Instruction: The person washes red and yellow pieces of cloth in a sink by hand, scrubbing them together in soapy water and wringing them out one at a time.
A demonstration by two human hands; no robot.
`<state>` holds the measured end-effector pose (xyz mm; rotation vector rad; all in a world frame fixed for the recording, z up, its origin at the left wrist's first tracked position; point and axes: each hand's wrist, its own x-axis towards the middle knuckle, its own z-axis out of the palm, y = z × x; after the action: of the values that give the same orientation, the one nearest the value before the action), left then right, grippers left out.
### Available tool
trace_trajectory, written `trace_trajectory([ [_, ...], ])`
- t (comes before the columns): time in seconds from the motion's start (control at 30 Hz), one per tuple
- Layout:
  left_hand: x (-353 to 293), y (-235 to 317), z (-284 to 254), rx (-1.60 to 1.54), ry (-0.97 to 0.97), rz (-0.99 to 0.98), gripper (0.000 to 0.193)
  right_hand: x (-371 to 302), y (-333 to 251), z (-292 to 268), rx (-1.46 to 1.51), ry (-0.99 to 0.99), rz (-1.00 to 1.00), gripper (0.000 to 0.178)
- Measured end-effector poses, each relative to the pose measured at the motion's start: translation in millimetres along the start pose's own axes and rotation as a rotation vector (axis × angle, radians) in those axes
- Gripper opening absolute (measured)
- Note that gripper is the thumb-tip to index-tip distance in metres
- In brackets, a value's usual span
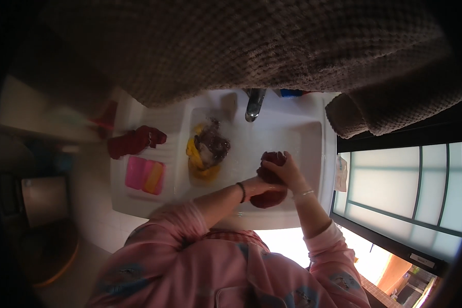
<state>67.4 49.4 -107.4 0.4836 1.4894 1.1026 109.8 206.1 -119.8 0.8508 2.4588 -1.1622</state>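
Observation:
Over the right part of the white sink [313,149], both my hands grip a dark red cloth [268,199], perhaps a sock. My left hand [258,188], with a dark band at the wrist, is closed round its middle. Higher up, my right hand [288,172] has its fingers wrapped on the upper end. To the left, a yellow cloth [195,159] and a dark brownish cloth [213,146] lie bunched and wet in the basin. Another dark red cloth [133,142] rests crumpled on the ridged ledge.
A pink soap dish [136,173] holding a yellow-orange soap bar [154,177] sits on the left ledge. The metal faucet [254,105] stands at the back of the sink. A grey-brown towel [272,51] hangs across the top. Frosted window panes [390,179] are at right.

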Motion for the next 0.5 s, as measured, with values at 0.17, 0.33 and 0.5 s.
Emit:
trace_trajectory([
  [0.17,-40.5,-3.7,-20.8,-1.390,-0.350,-0.057,0.053,-39.7,19.1,-3.9,1.514,-0.511,0.149,0.079],
  [0.33,-35.1,-3.8,13.6,-0.268,-0.079,0.703,0.050,-50.7,-34.9,49.8,1.964,-0.614,-0.326,0.083],
  [0.5,-28.9,-35.0,10.1,-1.669,-0.847,0.521,0.061,-46.5,-37.4,26.5,2.092,-0.378,-0.224,0.078],
])
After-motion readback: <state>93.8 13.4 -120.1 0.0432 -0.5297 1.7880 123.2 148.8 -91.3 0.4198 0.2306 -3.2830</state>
